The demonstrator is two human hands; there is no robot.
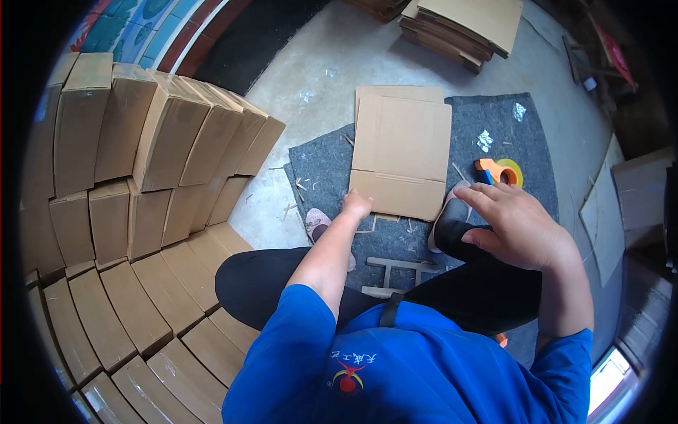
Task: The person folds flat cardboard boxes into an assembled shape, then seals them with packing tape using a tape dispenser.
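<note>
A flattened cardboard box (pixel 402 145) lies on a dark grey mat on the floor in front of me, with a crease across its near part. My left hand (pixel 357 205) is closed at its near left corner, fingers curled around the edge there. Above my right leg, my right hand (pixel 515 219) is open, fingers stretched forward and holding nothing. Just beyond those fingers, an orange tape dispenser (pixel 487 167) with a roll of yellow tape (pixel 519 173) rests on the mat.
Closed cartons (pixel 173 134) are stacked high along my left. More flattened cardboard (pixel 470 25) is piled at the back. Crumpled clear scraps (pixel 484 140) lie on the grey mat (pixel 325 166). A low frame-like stand (pixel 395 272) sits between my legs.
</note>
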